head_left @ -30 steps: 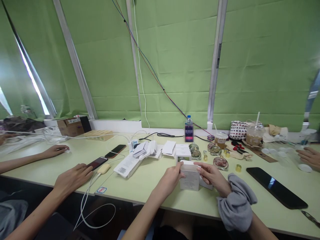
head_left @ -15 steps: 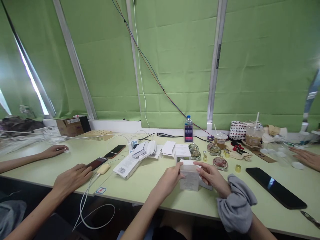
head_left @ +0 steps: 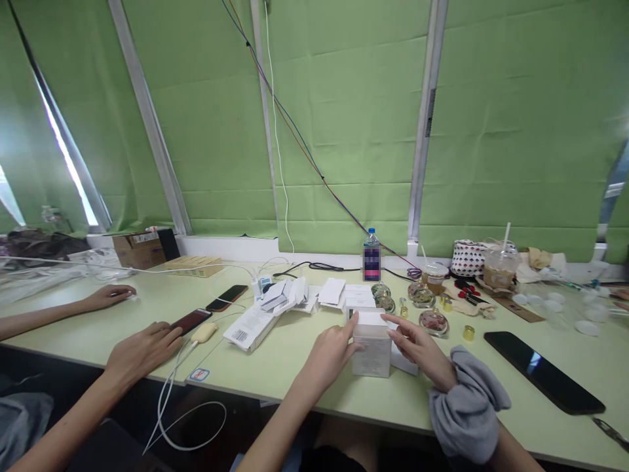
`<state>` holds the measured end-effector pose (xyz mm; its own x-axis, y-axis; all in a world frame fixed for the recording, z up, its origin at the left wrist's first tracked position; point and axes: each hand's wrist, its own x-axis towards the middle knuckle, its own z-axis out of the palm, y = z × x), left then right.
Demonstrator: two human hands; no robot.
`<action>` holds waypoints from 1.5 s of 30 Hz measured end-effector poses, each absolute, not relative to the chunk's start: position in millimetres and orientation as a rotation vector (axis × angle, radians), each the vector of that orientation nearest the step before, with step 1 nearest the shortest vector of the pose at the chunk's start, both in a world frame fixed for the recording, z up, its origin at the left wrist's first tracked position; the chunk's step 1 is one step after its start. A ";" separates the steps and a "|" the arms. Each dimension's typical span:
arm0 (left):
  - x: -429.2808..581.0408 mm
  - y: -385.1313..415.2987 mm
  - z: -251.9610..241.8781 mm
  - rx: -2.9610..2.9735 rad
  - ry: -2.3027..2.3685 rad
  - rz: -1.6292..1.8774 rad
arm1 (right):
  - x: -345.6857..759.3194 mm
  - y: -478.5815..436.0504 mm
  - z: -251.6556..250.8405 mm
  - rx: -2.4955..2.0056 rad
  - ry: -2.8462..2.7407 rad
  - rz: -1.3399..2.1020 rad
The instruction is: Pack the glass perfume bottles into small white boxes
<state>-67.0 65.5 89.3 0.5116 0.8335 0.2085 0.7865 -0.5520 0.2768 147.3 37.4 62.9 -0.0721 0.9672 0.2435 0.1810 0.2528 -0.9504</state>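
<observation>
A small white cardboard box (head_left: pixel 372 357) with fine print on its front stands upright near the table's front edge. My left hand (head_left: pixel 330 351) grips its left side, thumb low at the front and index finger at the top edge. From the other side my right hand (head_left: pixel 417 349) holds the box near its upper right corner, index finger stretched to the lid. Partly hidden beneath that hand, a flat white piece (head_left: pixel 403 362) lies beside the box. More white boxes (head_left: pixel 358 295) stand just behind. A grey scrunchie (head_left: pixel 466 403) circles my right wrist.
Flattened white cartons (head_left: pixel 285 295) lie left of centre. Round glass jars (head_left: pixel 433 321), yellow caps (head_left: pixel 468 333) and a black phone (head_left: pixel 543 372) are at right. A bottle (head_left: pixel 372 259) and drink cup (head_left: pixel 498 265) stand behind. Another person's hand (head_left: pixel 145 351) rests by a phone at left.
My index fingers have shifted to the box's top edges, the right one straighter. The box stays in about the same place. A co-worker's hand at far right has moved back.
</observation>
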 end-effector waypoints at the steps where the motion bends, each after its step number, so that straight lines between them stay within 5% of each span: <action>1: -66.8 64.3 91.1 2.590 1.431 0.489 | 147.6 36.7 64.1 -1.136 -1.502 0.940; 9: -72.5 68.2 87.2 2.138 1.375 0.795 | 149.4 36.6 64.2 -1.188 -1.396 0.674; 26: -68.7 103.8 48.3 1.885 0.963 0.676 | 144.1 47.3 50.8 -1.102 -1.494 1.079; 45: -84.1 108.8 54.4 1.982 1.053 0.729 | 216.3 52.1 10.9 -1.615 -1.817 0.447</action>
<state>-84.1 108.8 54.4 0.4966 0.8583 0.1289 0.4231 -0.3691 0.8275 216.3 52.1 10.9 -0.0224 0.9692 0.2454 0.7447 0.1800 -0.6427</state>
